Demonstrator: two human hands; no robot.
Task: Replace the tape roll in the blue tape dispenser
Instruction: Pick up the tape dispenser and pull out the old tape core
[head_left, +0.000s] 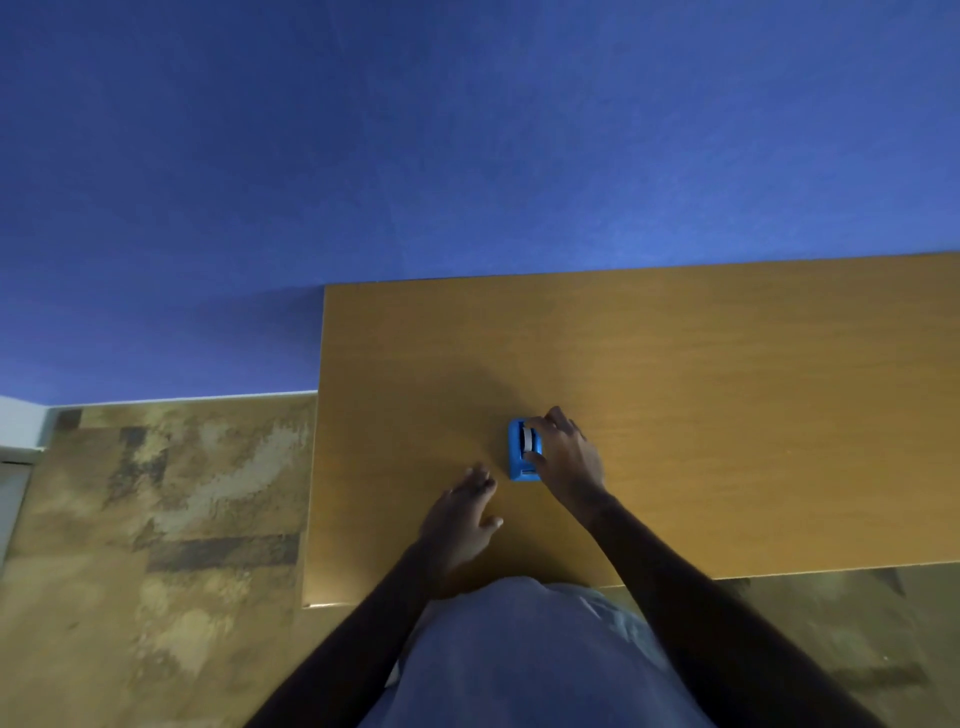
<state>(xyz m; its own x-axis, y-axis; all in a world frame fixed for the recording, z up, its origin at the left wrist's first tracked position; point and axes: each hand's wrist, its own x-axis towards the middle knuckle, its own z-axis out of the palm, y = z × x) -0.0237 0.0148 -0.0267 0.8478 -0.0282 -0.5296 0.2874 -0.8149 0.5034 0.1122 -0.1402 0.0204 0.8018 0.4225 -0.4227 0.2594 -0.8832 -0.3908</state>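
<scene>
A small blue tape dispenser stands on the wooden table, near its front middle. A pale tape roll sits in the dispenser's top. My right hand wraps the dispenser's right side, with fingertips and thumb touching the roll. My left hand lies just left of and below the dispenser, palm down, fingers apart, holding nothing and not touching the dispenser.
The table's left edge drops to a mottled brown floor. Its front edge runs close to my body. A blue wall rises behind the table's far edge.
</scene>
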